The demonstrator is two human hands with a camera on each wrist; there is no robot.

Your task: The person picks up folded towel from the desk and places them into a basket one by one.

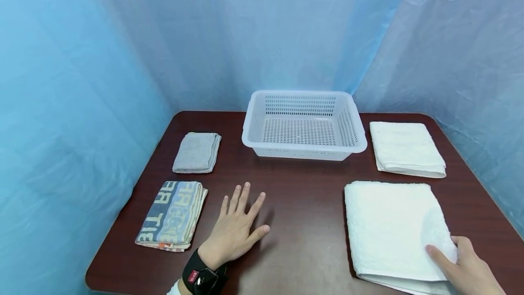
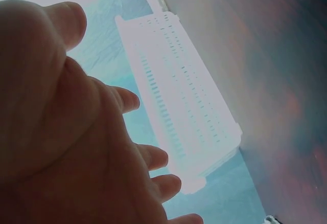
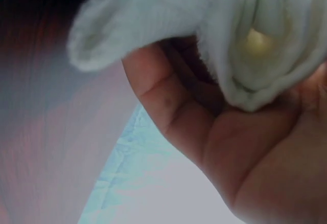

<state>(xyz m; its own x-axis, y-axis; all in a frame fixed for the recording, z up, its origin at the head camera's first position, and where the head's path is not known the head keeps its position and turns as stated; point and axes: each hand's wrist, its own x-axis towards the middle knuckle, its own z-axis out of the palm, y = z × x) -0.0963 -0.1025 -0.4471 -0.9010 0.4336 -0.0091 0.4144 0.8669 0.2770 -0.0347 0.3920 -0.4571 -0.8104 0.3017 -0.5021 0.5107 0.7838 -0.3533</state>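
Note:
At the table's near right lies a large folded white towel. My right hand grips its right edge, thumb on top and the other fingers underneath; in the right wrist view the towel's folded layers sit in the curled fingers. My left hand is spread with straight fingers, palm down, left of the table's middle; whether it touches the surface I cannot tell. Nearest to it, on its left, is a folded blue and cream patterned towel with lettering.
A white perforated plastic basket stands at the back middle of the dark wooden table. A small folded grey towel lies back left, and another folded white towel back right. Blue sheeting hangs around the table.

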